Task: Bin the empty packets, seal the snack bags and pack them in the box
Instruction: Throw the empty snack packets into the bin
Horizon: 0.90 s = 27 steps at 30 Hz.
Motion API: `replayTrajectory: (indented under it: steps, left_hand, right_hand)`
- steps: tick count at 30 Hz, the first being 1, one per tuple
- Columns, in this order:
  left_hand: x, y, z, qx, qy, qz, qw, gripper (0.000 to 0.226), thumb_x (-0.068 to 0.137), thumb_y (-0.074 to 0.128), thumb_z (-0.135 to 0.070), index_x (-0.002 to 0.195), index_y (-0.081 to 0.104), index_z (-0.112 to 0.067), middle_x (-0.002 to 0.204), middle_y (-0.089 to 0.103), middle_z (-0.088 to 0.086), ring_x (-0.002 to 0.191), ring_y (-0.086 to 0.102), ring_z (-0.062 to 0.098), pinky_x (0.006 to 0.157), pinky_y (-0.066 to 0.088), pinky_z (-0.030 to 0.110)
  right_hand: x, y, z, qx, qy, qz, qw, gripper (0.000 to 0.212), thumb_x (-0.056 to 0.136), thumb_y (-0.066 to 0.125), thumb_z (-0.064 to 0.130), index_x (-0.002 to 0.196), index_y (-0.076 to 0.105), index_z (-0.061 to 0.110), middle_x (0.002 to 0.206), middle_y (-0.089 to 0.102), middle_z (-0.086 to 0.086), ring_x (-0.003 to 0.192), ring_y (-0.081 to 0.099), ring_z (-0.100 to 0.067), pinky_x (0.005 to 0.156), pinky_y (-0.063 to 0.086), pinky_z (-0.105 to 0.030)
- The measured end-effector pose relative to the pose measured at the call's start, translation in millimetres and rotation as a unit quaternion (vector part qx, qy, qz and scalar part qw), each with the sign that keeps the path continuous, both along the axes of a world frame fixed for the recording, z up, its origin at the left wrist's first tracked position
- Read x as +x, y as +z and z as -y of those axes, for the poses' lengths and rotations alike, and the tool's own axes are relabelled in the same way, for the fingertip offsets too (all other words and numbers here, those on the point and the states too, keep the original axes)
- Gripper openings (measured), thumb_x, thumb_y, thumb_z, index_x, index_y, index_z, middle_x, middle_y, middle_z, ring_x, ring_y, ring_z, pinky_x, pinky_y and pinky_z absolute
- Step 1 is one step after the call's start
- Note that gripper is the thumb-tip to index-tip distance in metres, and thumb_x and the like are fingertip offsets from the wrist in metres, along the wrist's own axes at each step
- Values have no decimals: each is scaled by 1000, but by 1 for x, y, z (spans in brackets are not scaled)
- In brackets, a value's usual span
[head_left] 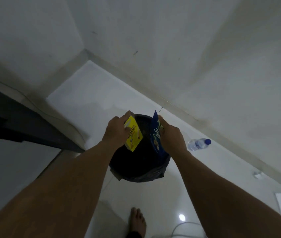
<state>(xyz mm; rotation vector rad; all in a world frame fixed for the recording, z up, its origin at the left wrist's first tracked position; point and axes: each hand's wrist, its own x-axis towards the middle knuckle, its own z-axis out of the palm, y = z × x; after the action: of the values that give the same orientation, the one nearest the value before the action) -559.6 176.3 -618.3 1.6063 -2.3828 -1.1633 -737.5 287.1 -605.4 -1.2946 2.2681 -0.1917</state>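
Note:
I look straight down at a black bin (136, 172) lined with a dark bag, standing on the white tiled floor near the room's corner. My left hand (117, 130) grips a yellow packet (134, 135) over the bin's left side. My right hand (169, 134) grips a flat dark blue packet (156, 134) with white lettering, held edge-up over the bin's right side. Both packets hang above the bin's dark opening. What lies inside the bin is too dark to make out.
A plastic water bottle (199, 144) with a blue cap lies on the floor to the right of the bin. A dark piece of furniture (16, 121) stands at the left. My bare foot (137, 220) is below the bin. A white cable (182, 227) curls at the bottom.

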Motion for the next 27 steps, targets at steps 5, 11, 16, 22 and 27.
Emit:
replayTrajectory:
  steps: [5, 11, 16, 22, 27]
  left_hand:
    - [1, -23, -20, 65, 9, 25, 998, 74, 95, 58, -34, 156, 19, -21, 138, 50, 17, 129, 47, 32, 106, 43, 45]
    - [25, 50, -17, 26, -15, 57, 998, 73, 97, 54, -40, 155, 20, -13, 152, 36, 16, 142, 30, 30, 114, 28, 39]
    - [62, 166, 6, -55, -19, 67, 996, 71, 97, 52, -45, 152, 29, -7, 155, 34, 14, 145, 27, 25, 116, 24, 34]
    - [144, 319, 15, -137, 14, 73, 988, 65, 94, 52, -52, 142, 46, -8, 144, 47, 10, 133, 43, 24, 107, 35, 32]
    - [236, 418, 5, -183, 70, 94, 976, 64, 93, 51, -55, 137, 51, -8, 138, 51, 11, 129, 47, 26, 103, 38, 32]
  right_hand:
    - [6, -27, -8, 14, -22, 26, 999, 52, 100, 34, 23, 151, 31, 30, 121, 66, -14, 104, 62, -37, 82, 50, -39]
    - [14, 43, 2, 51, 37, -9, 998, 45, 103, 37, 32, 144, 45, 15, 136, 57, -13, 123, 53, -33, 98, 43, -37]
    - [33, 161, 28, 7, 99, -62, 993, 51, 102, 41, 42, 138, 49, 5, 136, 54, -16, 126, 50, -33, 100, 44, -40]
    - [90, 310, 54, -41, 158, -108, 981, 67, 100, 39, 54, 146, 40, 6, 147, 45, -16, 135, 42, -30, 108, 39, -41]
    - [161, 412, 70, -85, 205, -132, 966, 68, 99, 41, 55, 144, 41, 4, 146, 46, -17, 133, 45, -31, 108, 39, -40]
